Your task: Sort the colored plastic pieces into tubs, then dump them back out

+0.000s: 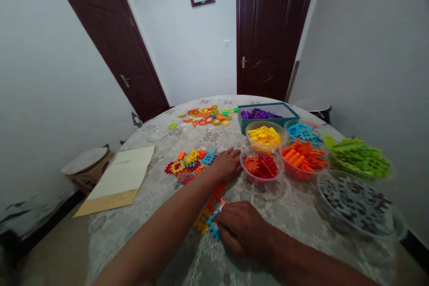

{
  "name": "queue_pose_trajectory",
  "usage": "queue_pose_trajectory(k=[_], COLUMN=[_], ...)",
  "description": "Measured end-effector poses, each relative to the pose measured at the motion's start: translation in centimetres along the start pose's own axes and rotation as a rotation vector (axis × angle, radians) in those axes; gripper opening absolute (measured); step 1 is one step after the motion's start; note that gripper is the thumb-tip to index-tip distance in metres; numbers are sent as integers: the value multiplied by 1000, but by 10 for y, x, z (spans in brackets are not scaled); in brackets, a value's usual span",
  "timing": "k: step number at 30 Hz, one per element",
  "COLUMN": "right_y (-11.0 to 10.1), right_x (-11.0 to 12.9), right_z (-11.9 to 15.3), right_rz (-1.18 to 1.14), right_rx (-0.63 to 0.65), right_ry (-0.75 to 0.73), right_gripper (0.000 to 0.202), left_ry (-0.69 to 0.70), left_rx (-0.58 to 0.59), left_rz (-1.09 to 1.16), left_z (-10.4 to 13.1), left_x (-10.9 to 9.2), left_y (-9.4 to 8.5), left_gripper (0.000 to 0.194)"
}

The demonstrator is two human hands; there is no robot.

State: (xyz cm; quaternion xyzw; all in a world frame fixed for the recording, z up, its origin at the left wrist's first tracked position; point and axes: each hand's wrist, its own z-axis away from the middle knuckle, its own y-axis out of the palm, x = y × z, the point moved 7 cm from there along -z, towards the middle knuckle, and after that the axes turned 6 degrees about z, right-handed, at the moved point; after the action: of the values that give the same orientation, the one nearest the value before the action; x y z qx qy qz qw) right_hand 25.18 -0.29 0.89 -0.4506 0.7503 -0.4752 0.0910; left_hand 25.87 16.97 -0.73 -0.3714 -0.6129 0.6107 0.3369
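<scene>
Near the table's front, my right hand is closed on a blue toothed plastic building piece. Beside it are a yellow square window-like piece and an orange piece; whether they are joined is hard to tell. My left hand reaches forward, palm down with fingers stretched out, at the left side of the clear bowl of red pieces. What lies under its fingers is hidden. Left of that hand is a pile of mixed colourful pieces, partly covered by my left forearm.
Clear bowls hold yellow, blue, orange, green and grey pieces on the right. A green-rimmed box contains purple pieces. Farther back lies another mixed pile. Paper sheets overhang the left edge.
</scene>
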Motion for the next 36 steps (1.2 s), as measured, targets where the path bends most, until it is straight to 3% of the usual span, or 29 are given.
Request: queue_pose_trajectory(k=[5,13,18,24,29,36], right_y=[1,12,10,-2,-3,9], right_x=[-5,-12,-21,-39,-55,-58], right_z=[0,1,3,6,10,-3], right_rz=[-106,-188,-204,-70,78,333], right_rx=[6,54,7,-41,-39,126], right_ry=[102,226,279,353,426,565], right_gripper=[17,18,17,20,25,41], left_ry=[-113,-190,-250,-286,-289,-250], left_rx=[-16,-88,-127,-176,-266,-380], left_rz=[12,28,92,125,135,245], left_z=[23,108,147,167,177,187], left_x=[5,-4,-17,-30,-29,-11], left_y=[-6,-23,-21,-15,-16,-17], left_gripper=[49,40,38,38,40,29])
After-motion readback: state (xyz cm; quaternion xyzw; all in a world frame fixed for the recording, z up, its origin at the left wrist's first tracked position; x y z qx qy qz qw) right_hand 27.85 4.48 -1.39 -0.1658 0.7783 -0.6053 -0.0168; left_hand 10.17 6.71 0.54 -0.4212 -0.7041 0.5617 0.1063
